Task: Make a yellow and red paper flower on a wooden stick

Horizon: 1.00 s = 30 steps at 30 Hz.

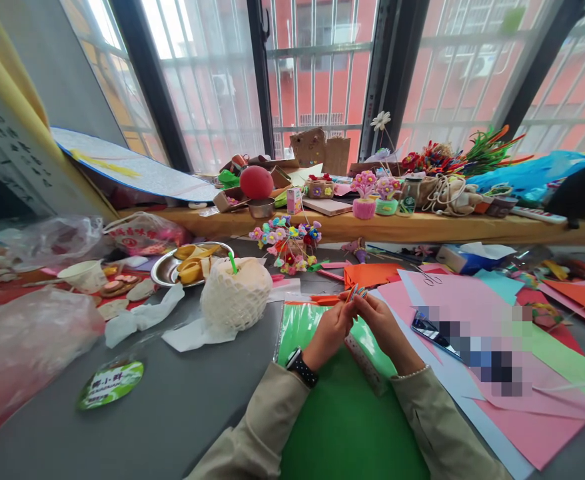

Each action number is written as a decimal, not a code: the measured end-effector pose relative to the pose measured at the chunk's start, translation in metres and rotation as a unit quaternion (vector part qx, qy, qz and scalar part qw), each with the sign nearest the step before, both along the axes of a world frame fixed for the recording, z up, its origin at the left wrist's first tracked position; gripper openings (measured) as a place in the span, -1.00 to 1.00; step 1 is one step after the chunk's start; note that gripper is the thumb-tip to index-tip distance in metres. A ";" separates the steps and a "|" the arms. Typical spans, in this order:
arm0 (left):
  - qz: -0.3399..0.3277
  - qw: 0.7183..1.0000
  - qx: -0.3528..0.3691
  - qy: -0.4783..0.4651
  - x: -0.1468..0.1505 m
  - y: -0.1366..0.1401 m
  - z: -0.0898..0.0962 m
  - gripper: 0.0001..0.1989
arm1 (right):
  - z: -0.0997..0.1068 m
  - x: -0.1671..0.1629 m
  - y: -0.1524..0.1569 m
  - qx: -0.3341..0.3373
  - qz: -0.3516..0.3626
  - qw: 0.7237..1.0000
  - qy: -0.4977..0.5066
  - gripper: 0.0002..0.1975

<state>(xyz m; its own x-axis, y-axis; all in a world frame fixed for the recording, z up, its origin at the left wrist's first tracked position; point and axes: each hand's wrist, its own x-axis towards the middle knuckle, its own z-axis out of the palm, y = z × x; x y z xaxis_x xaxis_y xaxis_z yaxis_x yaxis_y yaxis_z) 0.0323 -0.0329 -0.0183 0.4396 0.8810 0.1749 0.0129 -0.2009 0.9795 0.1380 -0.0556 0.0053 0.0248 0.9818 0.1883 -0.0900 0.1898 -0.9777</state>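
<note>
My left hand [326, 335] and my right hand [380, 327] meet above a green sheet [342, 427]. Their fingertips are closed together around a small multicoloured striped piece [356, 292], whose lower part the fingers hide. It is too small to name its kind. Beneath the hands, a pale patterned strip [366, 365] that looks like a ruler lies slantwise on the green sheet. Beyond the fingertips is folded orange paper [372, 275]. A bunch of small colourful craft flowers [287, 243] stands farther back, left of the hands.
A coconut in white netting [235, 297] with a green straw stands left, before a metal bowl [160, 267] holding peels. Pink paper [537, 427], a phone [437, 337] and scissors [430, 277] lie right. Crafts crowd the wooden ledge [302, 230] below the windows.
</note>
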 end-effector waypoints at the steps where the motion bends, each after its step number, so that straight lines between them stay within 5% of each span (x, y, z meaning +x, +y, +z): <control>1: 0.001 1.000 0.007 0.002 0.000 0.000 0.000 -0.61 | 0.001 0.000 -0.001 0.004 -0.003 1.000 -0.009 -0.65; 6: -0.012 1.000 0.004 0.001 0.000 -0.001 0.001 -0.63 | 0.001 -0.001 -0.001 0.011 -0.018 0.999 -0.029 -0.64; 13: -0.056 0.994 -0.093 -0.035 0.001 -0.006 0.010 -0.54 | -0.002 0.000 0.002 0.015 -0.025 0.999 -0.047 -0.63; 25: -0.062 0.986 -0.139 -0.065 0.000 -0.007 0.013 -0.48 | -0.005 -0.001 0.000 -0.031 -0.002 0.999 -0.036 -0.54; 30: -0.050 0.988 -0.132 -0.055 0.001 -0.006 0.008 -0.50 | -0.003 -0.001 0.000 0.006 -0.041 0.995 -0.089 -0.59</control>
